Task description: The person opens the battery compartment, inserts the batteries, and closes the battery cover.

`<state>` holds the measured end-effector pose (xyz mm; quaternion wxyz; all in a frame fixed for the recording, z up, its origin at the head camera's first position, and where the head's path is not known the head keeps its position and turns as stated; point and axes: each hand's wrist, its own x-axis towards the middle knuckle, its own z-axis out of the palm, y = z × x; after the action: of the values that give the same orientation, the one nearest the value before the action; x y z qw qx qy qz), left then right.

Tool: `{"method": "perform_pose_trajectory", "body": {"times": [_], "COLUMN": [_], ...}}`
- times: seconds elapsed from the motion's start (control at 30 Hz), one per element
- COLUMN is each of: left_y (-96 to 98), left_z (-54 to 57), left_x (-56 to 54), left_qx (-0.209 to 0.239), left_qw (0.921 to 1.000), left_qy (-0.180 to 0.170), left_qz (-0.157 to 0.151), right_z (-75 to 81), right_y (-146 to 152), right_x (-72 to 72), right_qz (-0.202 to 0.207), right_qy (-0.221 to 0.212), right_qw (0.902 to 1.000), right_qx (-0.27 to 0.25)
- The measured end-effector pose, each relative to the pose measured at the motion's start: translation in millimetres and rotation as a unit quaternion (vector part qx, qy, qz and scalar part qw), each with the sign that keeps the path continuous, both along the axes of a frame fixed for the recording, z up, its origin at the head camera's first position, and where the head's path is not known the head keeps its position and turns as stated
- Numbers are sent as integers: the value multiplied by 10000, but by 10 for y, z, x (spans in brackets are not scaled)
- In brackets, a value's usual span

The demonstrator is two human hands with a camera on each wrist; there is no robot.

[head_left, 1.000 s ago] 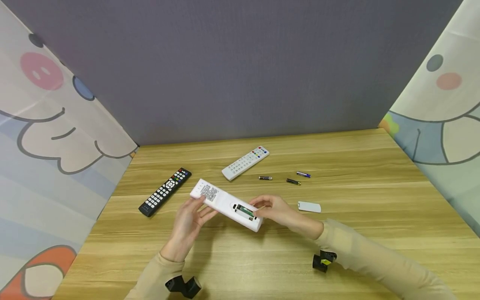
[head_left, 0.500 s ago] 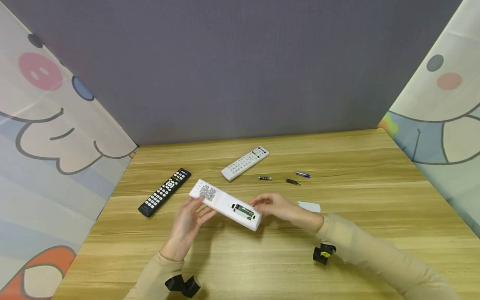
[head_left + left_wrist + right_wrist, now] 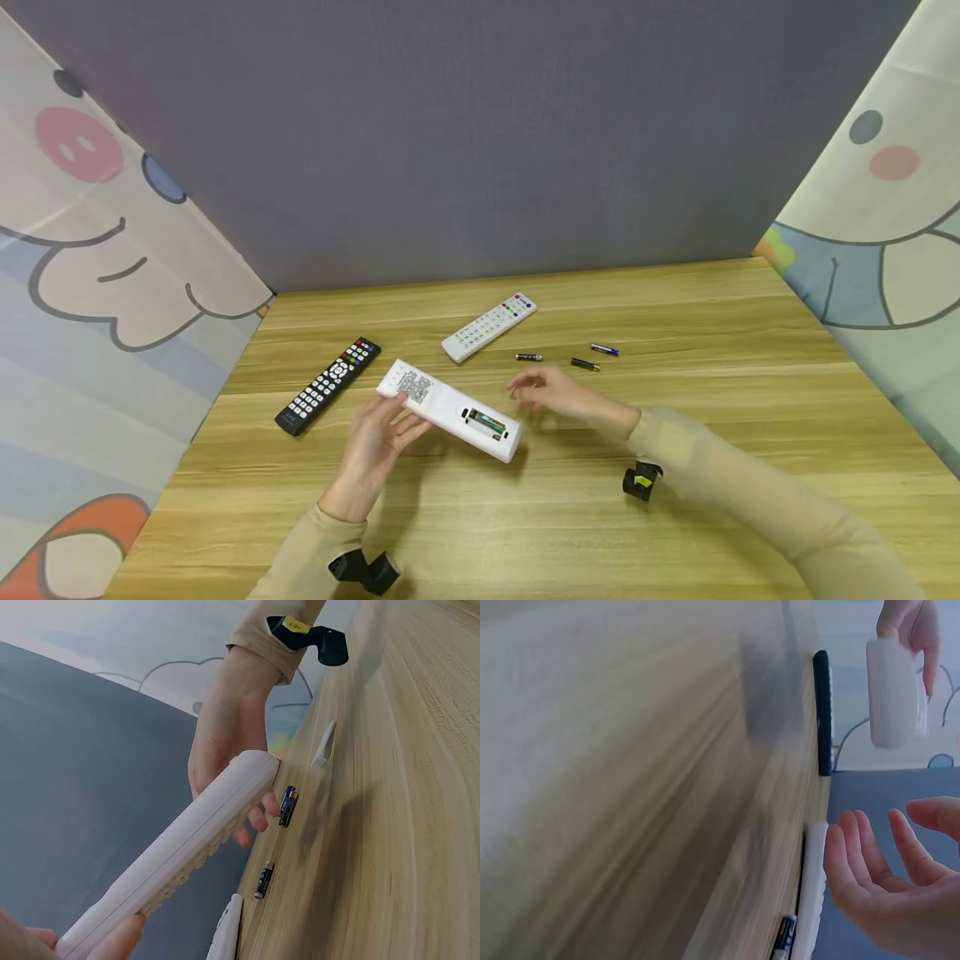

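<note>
My left hand (image 3: 372,446) grips the far left end of a white remote control (image 3: 447,410), held face down over the wooden table. Its battery compartment is uncovered, and a green battery (image 3: 489,419) lies inside. To the right of that remote is my right hand (image 3: 551,392), fingers loosely bent and holding nothing. In the right wrist view the fingers (image 3: 850,855) are spread apart with a gap to the remote. Just beyond this hand lie a dark battery (image 3: 529,357), a black and gold battery (image 3: 585,364) and a blue and silver battery (image 3: 605,349).
A second white remote (image 3: 489,327) lies face up at the back of the table (image 3: 720,333). A black remote (image 3: 328,386) lies at the left. The white battery cover (image 3: 325,745) shows in the left wrist view; my right arm hides it in the head view. A grey partition (image 3: 487,150) stands behind.
My right hand has come away from the white remote's battery compartment and moved up and slightly right. The left hand and the remote have barely moved.
</note>
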<state>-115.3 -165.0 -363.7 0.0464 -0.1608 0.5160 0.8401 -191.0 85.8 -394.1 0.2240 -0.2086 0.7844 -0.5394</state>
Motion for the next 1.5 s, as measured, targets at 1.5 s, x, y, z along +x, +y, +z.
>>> {"method": "perform_pose_trajectory", "body": {"times": [1.5], "left_y": [1], "left_z": [-40], "left_x": [-10], "left_qx": [-2], "left_qw": [9999], "left_qy": [106], "left_qz": [-34], "right_z": [-153], "right_y": [69], "right_x": [-622], "right_qz": [-821], "right_qy": [1364], "right_qw": [9794], "right_qx": [1245]}}
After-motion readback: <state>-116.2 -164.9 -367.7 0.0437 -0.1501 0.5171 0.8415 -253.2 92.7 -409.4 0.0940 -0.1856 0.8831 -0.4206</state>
